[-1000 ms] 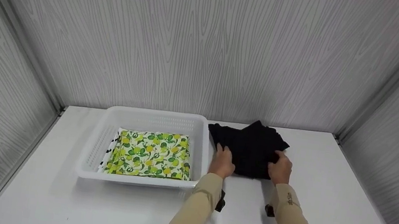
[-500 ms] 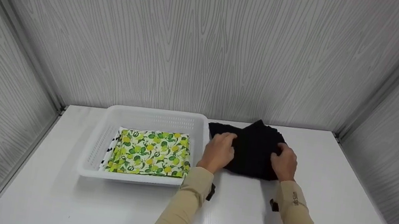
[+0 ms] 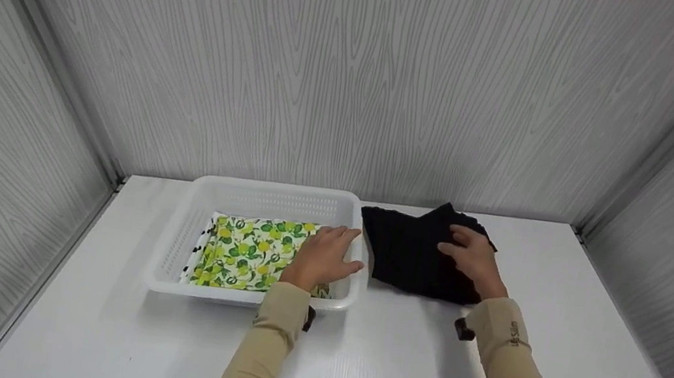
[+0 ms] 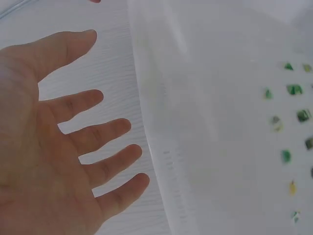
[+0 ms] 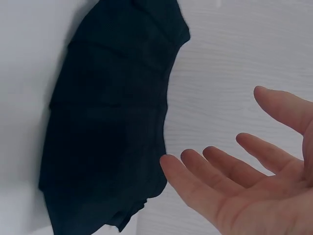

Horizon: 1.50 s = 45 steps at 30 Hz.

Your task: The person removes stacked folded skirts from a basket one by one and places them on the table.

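Observation:
A black folded garment [image 3: 407, 251] lies on the white table to the right of a white plastic basket [image 3: 171, 245]. My left hand [image 3: 324, 256] is over the basket's right side, fingers spread and holding nothing. The left wrist view has the same hand [image 4: 68, 132] beside the basket wall [image 4: 195, 122]. My right hand [image 3: 472, 257] hovers over the garment's right part with thumb and fingers apart. In the right wrist view its fingertips [image 5: 171, 164] show close to the edge of the dark cloth [image 5: 107, 112], with nothing held.
Inside the basket lies a folded cloth with a lemon print [image 3: 249, 249], over a white cloth with black spots [image 3: 197, 255]. A grey wood-grain panel [image 3: 351, 85] rises behind the table [image 3: 378, 366], with side panels left and right.
My left hand has left the black garment and moved left over the basket's rim. My right hand has lifted off the garment's right edge and shifted slightly inward, its fingers loosened.

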### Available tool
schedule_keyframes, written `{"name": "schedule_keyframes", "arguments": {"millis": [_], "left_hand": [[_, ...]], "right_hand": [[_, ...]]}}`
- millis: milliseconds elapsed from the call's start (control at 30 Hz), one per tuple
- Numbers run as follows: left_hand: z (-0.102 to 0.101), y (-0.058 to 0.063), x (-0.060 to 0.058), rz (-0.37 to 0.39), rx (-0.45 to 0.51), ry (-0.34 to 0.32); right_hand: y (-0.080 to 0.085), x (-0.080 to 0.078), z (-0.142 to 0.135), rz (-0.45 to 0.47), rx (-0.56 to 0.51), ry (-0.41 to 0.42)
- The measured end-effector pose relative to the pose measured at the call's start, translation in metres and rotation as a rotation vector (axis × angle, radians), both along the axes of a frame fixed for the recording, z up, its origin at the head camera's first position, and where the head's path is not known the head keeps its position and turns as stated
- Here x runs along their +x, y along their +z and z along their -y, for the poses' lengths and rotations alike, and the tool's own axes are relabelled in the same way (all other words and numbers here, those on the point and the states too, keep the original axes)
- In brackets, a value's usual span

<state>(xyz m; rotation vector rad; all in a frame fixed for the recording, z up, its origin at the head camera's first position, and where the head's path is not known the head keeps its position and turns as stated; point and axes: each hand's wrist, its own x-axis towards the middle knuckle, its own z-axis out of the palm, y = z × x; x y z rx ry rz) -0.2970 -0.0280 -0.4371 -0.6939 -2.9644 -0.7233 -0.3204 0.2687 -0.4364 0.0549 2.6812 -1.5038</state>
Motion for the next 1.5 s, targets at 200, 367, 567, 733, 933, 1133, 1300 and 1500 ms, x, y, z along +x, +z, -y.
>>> {"name": "schedule_keyframes", "arguments": {"millis": [200, 367, 567, 733, 933, 1133, 1300, 1500], "left_hand": [[0.025, -0.001, 0.005, 0.001, -0.001, 0.034], [0.047, -0.001, 0.009, -0.011, -0.017, 0.057], [0.066, -0.004, 0.013, -0.014, -0.015, 0.093], [0.079, -0.006, 0.019, -0.015, 0.002, 0.126], [0.099, -0.008, 0.022, -0.036, -0.02, 0.17], [0.114, -0.01, 0.025, -0.077, -0.031, 0.199], [0.122, -0.013, 0.027, -0.094, -0.038, 0.22], [0.133, -0.015, 0.028, -0.095, -0.038, 0.238]], "right_hand": [[0.006, 0.003, 0.011, -0.021, -0.058, 0.02], [0.011, 0.003, 0.021, -0.049, -0.036, 0.02], [0.014, 0.002, 0.031, -0.047, -0.04, 0.015], [0.014, 0.002, 0.039, -0.04, -0.037, 0.029], [0.015, 0.001, 0.047, -0.084, -0.014, 0.065], [0.016, 0.001, 0.056, -0.109, -0.024, 0.08], [0.016, 0.0, 0.064, -0.136, -0.044, 0.098], [0.017, 0.0, 0.074, -0.162, -0.07, 0.125]]}}
